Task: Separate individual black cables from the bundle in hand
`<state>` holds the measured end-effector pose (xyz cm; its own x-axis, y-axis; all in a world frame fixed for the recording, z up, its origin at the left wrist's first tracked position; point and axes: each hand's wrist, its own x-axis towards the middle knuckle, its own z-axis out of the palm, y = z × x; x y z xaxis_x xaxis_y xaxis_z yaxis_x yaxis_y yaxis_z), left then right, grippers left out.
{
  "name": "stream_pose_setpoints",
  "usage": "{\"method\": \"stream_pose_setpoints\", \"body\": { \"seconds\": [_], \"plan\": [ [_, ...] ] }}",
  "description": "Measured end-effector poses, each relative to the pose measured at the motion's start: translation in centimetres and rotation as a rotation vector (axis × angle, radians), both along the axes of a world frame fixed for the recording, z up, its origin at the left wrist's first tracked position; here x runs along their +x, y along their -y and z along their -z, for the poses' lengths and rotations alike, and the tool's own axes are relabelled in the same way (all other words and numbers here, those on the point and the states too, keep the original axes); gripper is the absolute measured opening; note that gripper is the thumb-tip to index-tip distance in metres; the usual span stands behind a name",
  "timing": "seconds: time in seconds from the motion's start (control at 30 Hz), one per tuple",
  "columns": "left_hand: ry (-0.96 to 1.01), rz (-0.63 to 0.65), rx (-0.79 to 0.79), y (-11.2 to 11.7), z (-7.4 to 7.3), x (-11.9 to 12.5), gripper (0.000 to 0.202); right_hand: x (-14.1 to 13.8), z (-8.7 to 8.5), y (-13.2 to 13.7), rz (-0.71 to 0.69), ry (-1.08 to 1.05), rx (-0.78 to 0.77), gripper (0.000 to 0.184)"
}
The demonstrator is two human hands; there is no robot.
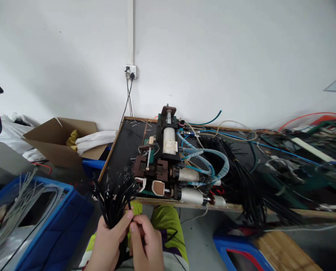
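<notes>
A thick bundle of black cables [110,205] fans upward out of my left hand [109,241], whose fingers are wrapped round it. Some cable tips look stripped or pale. Close beside it, my right hand [145,241] pinches one black cable at the bundle's right side, the fingertips of both hands nearly touching. The lower part of the bundle drops between my wrists and is partly hidden. Just beyond the hands stands a pneumatic machine [152,167] with brown jaws and silver cylinders, fixed near the table's front edge.
Blue and clear air hoses [210,160] run right from the machine. More black cables [241,177] hang over the table edge [235,211]. At left are a blue crate [69,192] with pale wires and an open cardboard box [53,145]. A blue stool-like frame [227,241] stands low at right.
</notes>
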<state>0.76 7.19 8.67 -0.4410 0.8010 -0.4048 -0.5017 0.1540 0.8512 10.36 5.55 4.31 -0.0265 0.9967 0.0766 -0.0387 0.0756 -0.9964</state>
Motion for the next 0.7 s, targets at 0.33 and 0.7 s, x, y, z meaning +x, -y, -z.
{"method": "stream_pose_setpoints", "body": {
  "seconds": [0.33,0.7],
  "plan": [
    [-0.046,-0.002,0.126,-1.0,0.5,-1.0,0.052,0.1,0.7,-2.1,-0.179,-0.809,-0.195,0.04],
    [-0.08,-0.002,0.144,-1.0,0.5,-1.6,0.054,-0.9,0.0,-3.5,-0.179,-1.103,-0.32,0.025]
  ]
}}
